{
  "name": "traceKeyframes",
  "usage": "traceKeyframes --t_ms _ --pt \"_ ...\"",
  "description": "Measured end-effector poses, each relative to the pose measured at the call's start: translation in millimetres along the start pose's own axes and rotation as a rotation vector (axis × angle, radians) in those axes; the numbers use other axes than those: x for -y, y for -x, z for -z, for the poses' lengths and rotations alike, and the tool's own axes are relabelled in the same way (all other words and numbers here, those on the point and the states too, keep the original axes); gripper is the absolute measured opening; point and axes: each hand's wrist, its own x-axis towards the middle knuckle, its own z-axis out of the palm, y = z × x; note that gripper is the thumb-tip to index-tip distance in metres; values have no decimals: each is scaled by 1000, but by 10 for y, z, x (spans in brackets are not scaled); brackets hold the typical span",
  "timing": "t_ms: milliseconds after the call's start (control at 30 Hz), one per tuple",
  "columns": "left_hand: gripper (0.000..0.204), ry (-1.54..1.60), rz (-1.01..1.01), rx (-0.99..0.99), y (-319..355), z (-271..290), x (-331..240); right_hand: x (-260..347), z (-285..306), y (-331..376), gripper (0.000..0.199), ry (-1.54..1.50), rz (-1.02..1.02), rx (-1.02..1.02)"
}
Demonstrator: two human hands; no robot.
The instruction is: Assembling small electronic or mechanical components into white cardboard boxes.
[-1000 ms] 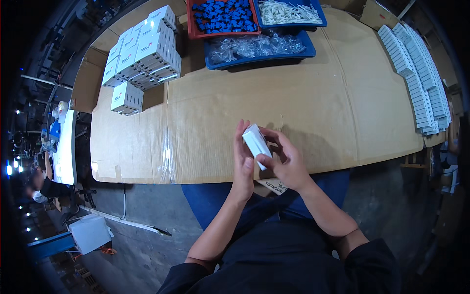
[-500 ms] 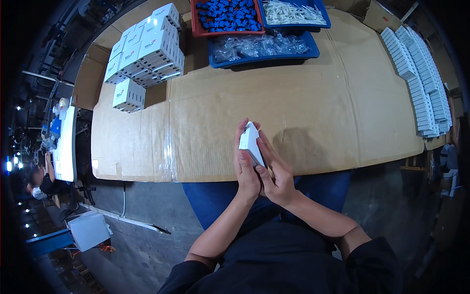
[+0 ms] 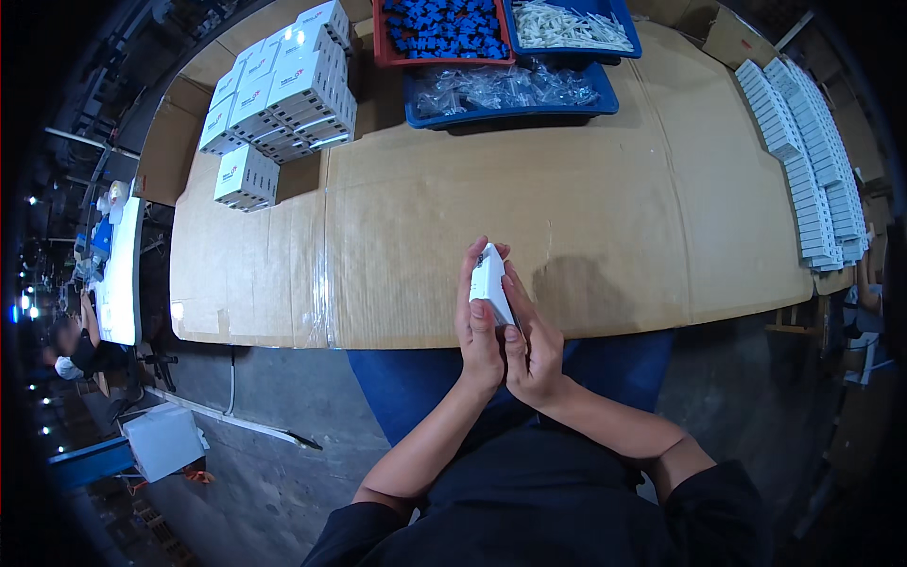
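Note:
Between both palms, above the near edge of the cardboard-covered table (image 3: 453,217), I hold a small white box (image 3: 487,278) tilted upward. My left hand (image 3: 480,348) is closed along its left side, thumb lying up against the near part. From the right, my right hand (image 3: 537,352) presses on it with the fingers together and the thumb near its lower end. The palms hide much of the box; a dark spot shows near its top end.
White boxes (image 3: 300,80) are stacked at the back left. A red bin (image 3: 444,62) of blue pieces, a blue bin (image 3: 576,52) of white sticks and a blue tray (image 3: 510,117) of clear bags stand at the back. Rows of white boxes (image 3: 803,161) line the right. Another person (image 3: 80,345) sits far left.
My hands still clasp the white box, which has turned slightly and come a little nearer to me. The left thumb lies straighter along it. The whole view has shifted slightly.

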Motion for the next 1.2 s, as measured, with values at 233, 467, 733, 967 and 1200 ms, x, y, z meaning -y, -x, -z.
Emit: traceKeyframes --t_ms 233,467,733,967,1200 --pt "98 -16 -32 -3 3 31 -9 51 -26 -25 51 -58 -51 41" --pt "105 -106 -114 -33 -77 56 9 -30 89 -187 58 -510 -548 -9" --pt "106 -287 -258 134 -27 162 211 134 131 -262 51 -783 -848 25" --pt "93 -569 -418 53 -52 199 226 153 17 -131 50 -824 -773 -84" --pt "85 -499 -450 -24 -15 161 245 215 41 -78 46 -589 -708 -9"
